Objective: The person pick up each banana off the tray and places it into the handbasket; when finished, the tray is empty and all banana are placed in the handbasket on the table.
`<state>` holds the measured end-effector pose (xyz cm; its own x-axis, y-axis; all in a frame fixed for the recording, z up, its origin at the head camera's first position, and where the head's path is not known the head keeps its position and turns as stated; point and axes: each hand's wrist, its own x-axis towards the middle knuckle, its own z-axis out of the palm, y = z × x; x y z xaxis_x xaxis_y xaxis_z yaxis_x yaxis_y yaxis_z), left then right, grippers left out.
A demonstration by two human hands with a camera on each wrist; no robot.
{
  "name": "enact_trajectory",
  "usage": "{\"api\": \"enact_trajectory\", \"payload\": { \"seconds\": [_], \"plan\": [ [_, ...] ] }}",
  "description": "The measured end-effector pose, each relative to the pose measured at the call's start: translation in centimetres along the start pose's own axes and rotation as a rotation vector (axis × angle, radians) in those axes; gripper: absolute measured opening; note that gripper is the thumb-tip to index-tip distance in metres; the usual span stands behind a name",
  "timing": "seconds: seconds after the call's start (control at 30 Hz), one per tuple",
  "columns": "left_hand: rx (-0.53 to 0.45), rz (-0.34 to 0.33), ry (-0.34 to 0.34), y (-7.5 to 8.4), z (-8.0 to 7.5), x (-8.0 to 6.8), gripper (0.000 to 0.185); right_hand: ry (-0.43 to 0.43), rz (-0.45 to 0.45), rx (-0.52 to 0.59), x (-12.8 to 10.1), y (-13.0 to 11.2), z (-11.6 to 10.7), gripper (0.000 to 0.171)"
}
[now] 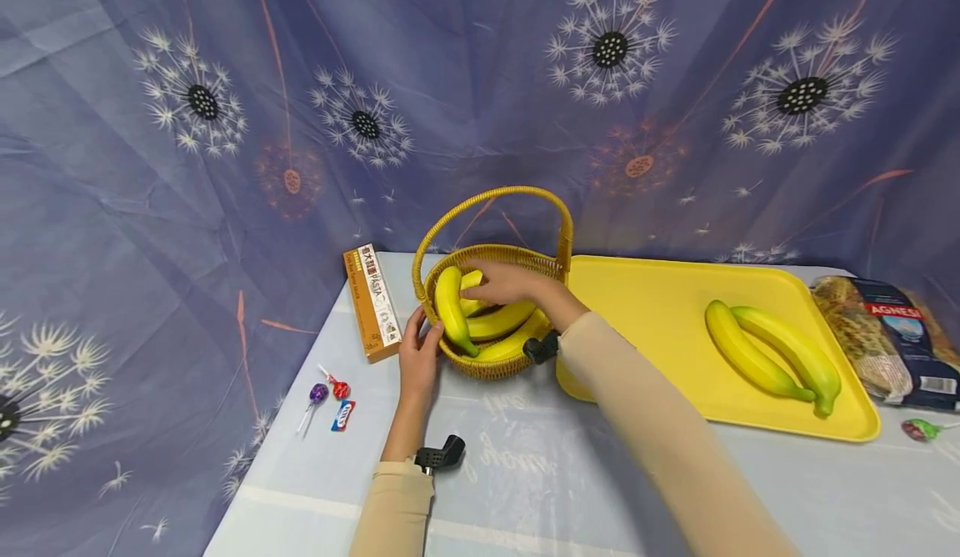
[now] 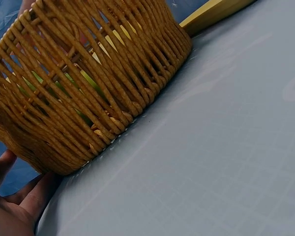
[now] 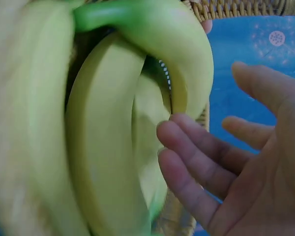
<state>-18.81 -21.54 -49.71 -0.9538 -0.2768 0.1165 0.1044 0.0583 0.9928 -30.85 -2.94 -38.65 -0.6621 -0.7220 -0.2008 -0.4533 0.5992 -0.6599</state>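
A woven wicker basket with a hoop handle stands on the table and holds several yellow bananas. My right hand reaches into the basket and rests on the bananas. Its fingers are relaxed, with the fingertips touching one banana and not wrapped round it. My left hand lies against the basket's left outer wall near its base, fingers fairly straight. Just right of the basket, a yellow tray carries two more bananas.
An orange pasta box lies left of the basket, with two lollipops and a small candy in front of it. A bag of pasta and another lollipop lie right of the tray. A patterned cloth hangs behind.
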Motion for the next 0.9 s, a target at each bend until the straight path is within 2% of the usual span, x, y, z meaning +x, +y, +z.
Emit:
{"api": "enact_trajectory", "payload": {
  "seconds": [0.1, 0.2, 0.43, 0.5, 0.6, 0.8, 0.9],
  "plan": [
    [-0.001, 0.011, 0.022, -1.0, 0.2, 0.5, 0.048, 0.009, -0.052, -0.074, -1.9, 1.0, -0.9, 0.065],
    [0.008, 0.033, 0.036, -1.1, 0.2, 0.5, 0.047, 0.016, -0.085, -0.097, -4.0, 2.1, -1.7, 0.062],
    [0.003, -0.005, 0.023, 2.0, 0.1, -1.1, 0.048, 0.092, -0.108, -0.136, -9.6, 4.8, -2.7, 0.055],
    [0.008, -0.005, 0.024, 2.0, 0.1, -1.2, 0.048, 0.13, -0.104, -0.152, -11.3, 5.9, -2.7, 0.052],
    [0.011, -0.001, 0.024, 1.9, 0.2, -1.3, 0.048, 0.187, -0.057, -0.188, -14.3, 7.5, -2.5, 0.051],
    [0.013, 0.004, 0.006, 1.8, 0.3, -1.2, 0.048, 0.303, 0.057, -0.361, -20.3, 11.8, -2.2, 0.05],
    [0.015, 0.003, -0.007, 1.8, 0.1, -1.2, 0.049, 0.364, 0.12, -0.385, -23.1, 13.7, -2.1, 0.053]
  ]
}}
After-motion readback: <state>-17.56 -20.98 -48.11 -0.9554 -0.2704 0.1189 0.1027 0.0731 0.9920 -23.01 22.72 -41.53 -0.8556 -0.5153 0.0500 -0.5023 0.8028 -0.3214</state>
